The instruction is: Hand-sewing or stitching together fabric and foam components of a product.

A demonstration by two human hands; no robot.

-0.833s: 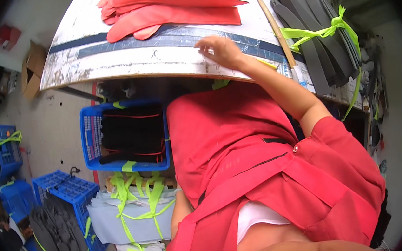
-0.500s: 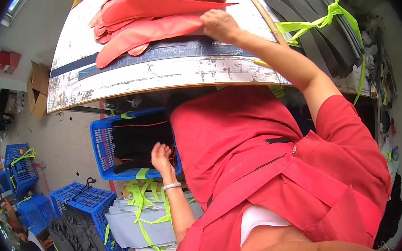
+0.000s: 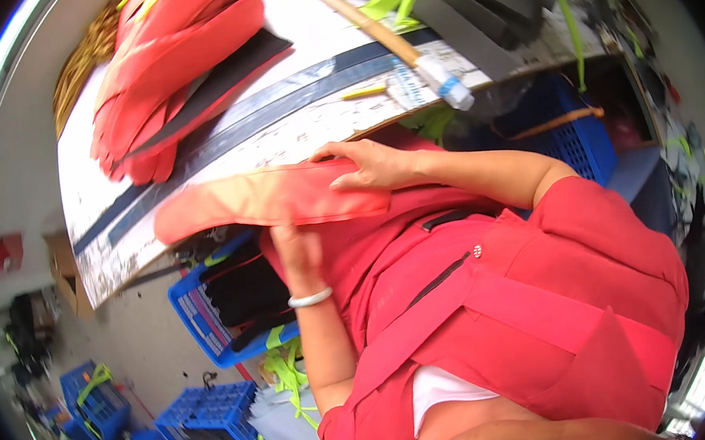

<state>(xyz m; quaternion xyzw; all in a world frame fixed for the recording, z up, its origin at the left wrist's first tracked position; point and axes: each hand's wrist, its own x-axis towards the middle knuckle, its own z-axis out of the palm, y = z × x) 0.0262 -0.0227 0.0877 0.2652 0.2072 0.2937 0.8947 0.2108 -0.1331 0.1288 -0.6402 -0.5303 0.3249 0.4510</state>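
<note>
A long, curved coral-red strip of leather-like material stretches from the table's front edge to my lap. My right hand is closed on its right end, thumb on the upper face, with some fingers hidden. Just at the strip's lower edge is my left hand, a pale bangle on its wrist. Its fingers are blurred, and I cannot tell whether they grip the strip. Farther back on the table lies a pile of similar red strips, the nearest one showing its black underside.
The worn white table bears a wooden stick, a yellow pen-like thing and dark grey strips tied with green ribbon. Below left stand a blue crate holding black pieces and another blue crate.
My right hand has drawn a red strip off the pile toward my body. My left hand has risen from beside the crate to the strip. The view has turned.
</note>
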